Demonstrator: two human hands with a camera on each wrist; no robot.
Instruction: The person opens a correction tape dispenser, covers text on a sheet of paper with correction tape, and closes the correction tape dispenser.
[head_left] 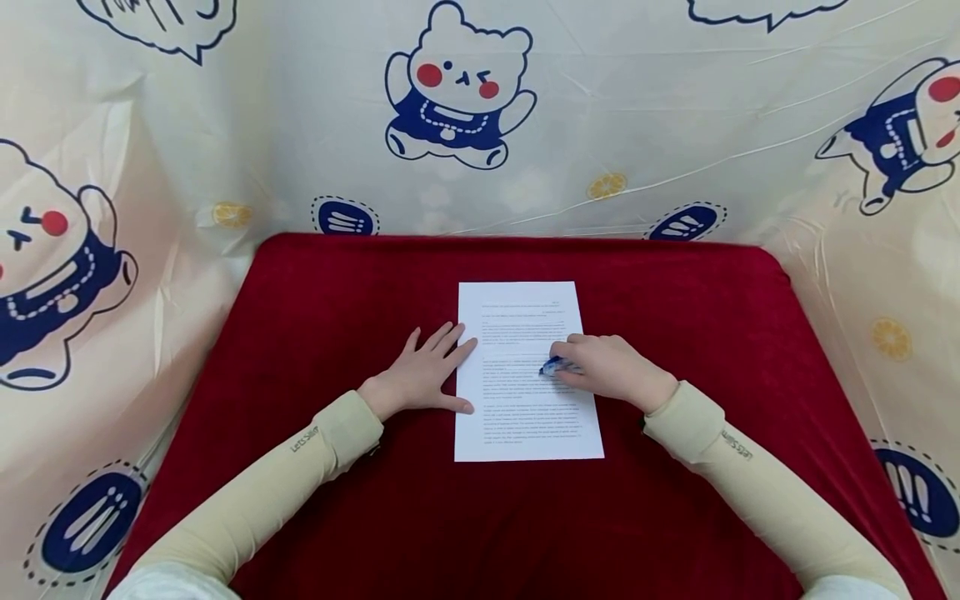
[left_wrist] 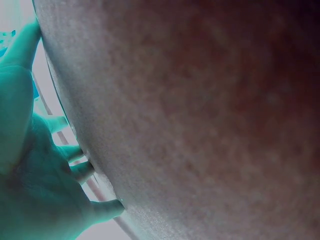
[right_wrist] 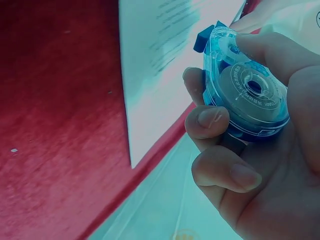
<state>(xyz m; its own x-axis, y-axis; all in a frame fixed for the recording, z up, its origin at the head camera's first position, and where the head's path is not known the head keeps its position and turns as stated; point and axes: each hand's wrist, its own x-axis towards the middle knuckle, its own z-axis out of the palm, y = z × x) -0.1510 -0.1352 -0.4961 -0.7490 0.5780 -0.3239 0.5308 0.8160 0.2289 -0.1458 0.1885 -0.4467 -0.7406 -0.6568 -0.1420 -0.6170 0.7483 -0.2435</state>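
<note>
A printed sheet of paper (head_left: 517, 425) lies flat on the red cloth in the head view. My left hand (head_left: 420, 375) rests at the paper's left side with fingers spread, its fingertips and thumb over the edge. In the left wrist view the same hand (left_wrist: 37, 160) shows at the left with straight fingers. My right hand (head_left: 618, 367) is over the paper's right half and grips a correction tape dispenser (head_left: 558, 365). The right wrist view shows the dispenser (right_wrist: 250, 90) as a clear blue case with a reel inside, held between thumb and curled fingers.
A red velvet cloth (head_left: 337, 292) covers the table and extends around the paper on all sides. Behind and beside it hangs a pale curtain (head_left: 600, 100) printed with cartoon bears, dark blue ovals and orange slices.
</note>
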